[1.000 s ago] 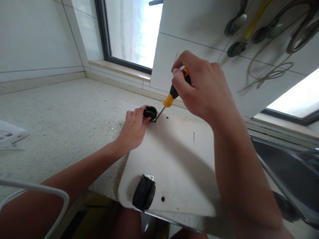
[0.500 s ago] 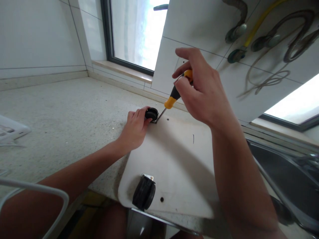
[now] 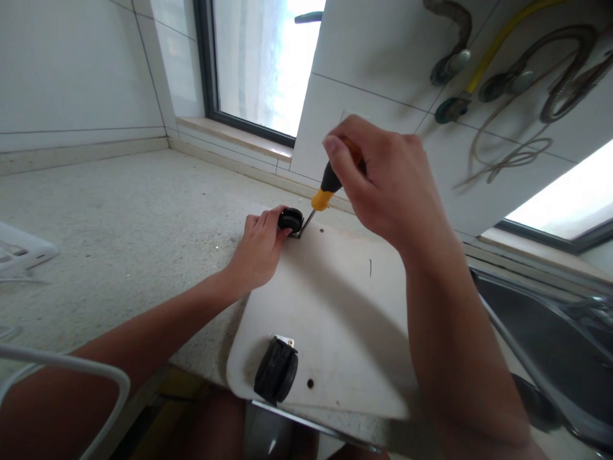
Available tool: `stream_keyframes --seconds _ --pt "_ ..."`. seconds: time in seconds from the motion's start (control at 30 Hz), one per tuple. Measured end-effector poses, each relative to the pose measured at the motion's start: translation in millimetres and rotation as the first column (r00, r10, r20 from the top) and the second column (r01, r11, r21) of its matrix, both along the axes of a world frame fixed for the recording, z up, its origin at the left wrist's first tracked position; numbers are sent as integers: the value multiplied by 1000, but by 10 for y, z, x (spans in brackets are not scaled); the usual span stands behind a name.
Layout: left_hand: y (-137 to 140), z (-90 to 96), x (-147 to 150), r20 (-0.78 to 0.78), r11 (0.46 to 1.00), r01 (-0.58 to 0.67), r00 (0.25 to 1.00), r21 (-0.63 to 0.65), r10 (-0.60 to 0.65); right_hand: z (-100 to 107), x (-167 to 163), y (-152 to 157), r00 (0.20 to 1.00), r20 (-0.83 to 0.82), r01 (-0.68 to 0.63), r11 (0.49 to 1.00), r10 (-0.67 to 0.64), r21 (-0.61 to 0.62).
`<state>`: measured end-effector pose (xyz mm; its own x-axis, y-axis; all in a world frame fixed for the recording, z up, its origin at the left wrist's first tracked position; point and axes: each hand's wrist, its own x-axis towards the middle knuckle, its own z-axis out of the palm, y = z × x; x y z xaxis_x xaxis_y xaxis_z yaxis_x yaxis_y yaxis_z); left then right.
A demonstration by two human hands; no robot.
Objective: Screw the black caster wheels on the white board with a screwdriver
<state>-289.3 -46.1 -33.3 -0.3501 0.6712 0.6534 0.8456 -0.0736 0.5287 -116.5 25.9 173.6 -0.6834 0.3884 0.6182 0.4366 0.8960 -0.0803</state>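
A white board (image 3: 330, 313) with rounded corners lies on the speckled countertop. At its far left corner, my left hand (image 3: 261, 249) grips a black caster wheel (image 3: 290, 220) between thumb and fingers. My right hand (image 3: 383, 172) is wrapped round the yellow and black handle of a screwdriver (image 3: 325, 188). The tool slants down to the left, its tip at the caster's small mounting plate; the screw there is too small to make out. Another black caster (image 3: 276, 370) is fixed at the board's near left corner by a metal plate with a screw.
A metal sink (image 3: 541, 338) lies to the right. Hoses and a yellow pipe (image 3: 498, 38) run along the tiled wall behind. A window (image 3: 263, 64) stands at the back. White wire frame (image 3: 96, 367) and a white plastic item (image 3: 23, 249) are at left.
My right hand has closed its fingers round the screwdriver handle, its stretched forefinger now curled in and the wrist turned. My left hand and the caster stay in place.
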Motion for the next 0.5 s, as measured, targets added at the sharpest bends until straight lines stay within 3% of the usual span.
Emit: stream_keyframes --seconds 0.1,0.23,0.4,0.5 --pt "-1 -2 -2 -8 1000 4 1000 4 -4 -18 -3 10 999 13 -43 998 42 38" --pt "4 -7 -10 -6 1000 -6 1000 12 6 -74 -51 29 992 -89 93 995 -90 35" --pt "-10 -7 -22 3 1000 19 1000 -2 -19 -62 -8 -42 978 -110 -186 978 175 -97" --pt "-9 -3 -19 2 999 32 999 -4 -32 -39 10 -74 991 -79 -110 993 106 -44"
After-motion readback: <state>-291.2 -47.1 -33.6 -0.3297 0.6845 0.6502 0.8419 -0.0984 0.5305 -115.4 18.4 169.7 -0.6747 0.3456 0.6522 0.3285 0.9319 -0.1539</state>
